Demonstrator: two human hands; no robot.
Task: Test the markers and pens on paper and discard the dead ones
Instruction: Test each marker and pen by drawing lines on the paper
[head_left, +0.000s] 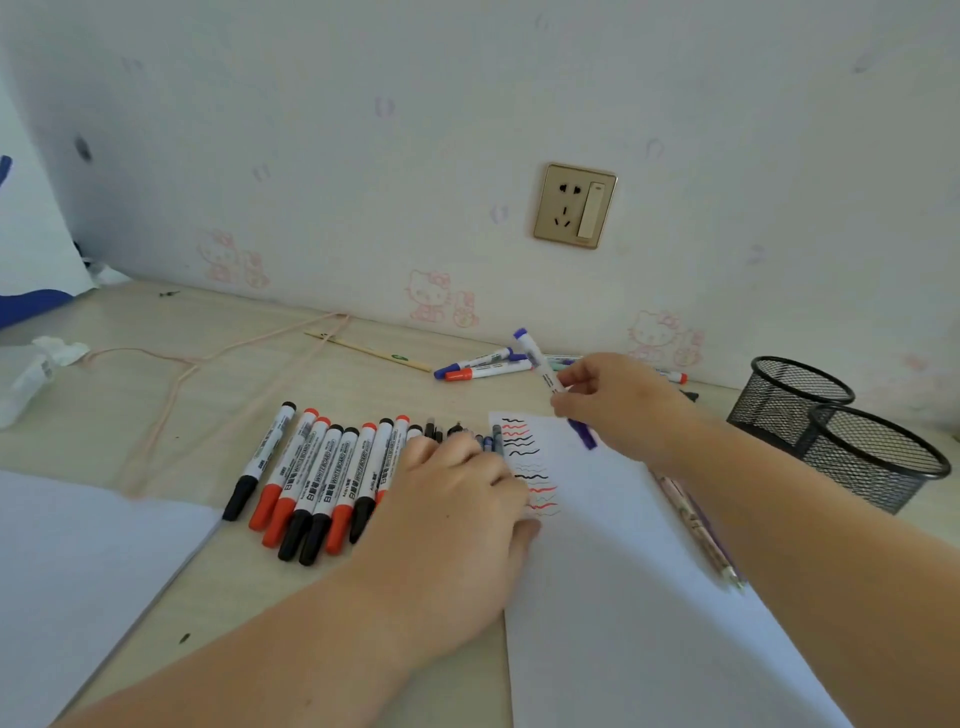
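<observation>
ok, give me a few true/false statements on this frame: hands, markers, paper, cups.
1. The right hand grips a white marker with a blue cap. True.
2. The white test paper is blank. False: black and red squiggles run down its left edge.
3. The left hand rests on the row of black and red whiteboard markers. True.
4. The two black mesh cups lie tipped over. False: both stand upright, on the right.
5. The gold wall socket has a plug in it. False: nothing is plugged in.

pale wooden desk (218, 374); marker row (322, 478), scribbled paper (623, 597), mesh cups (841, 431)
</observation>
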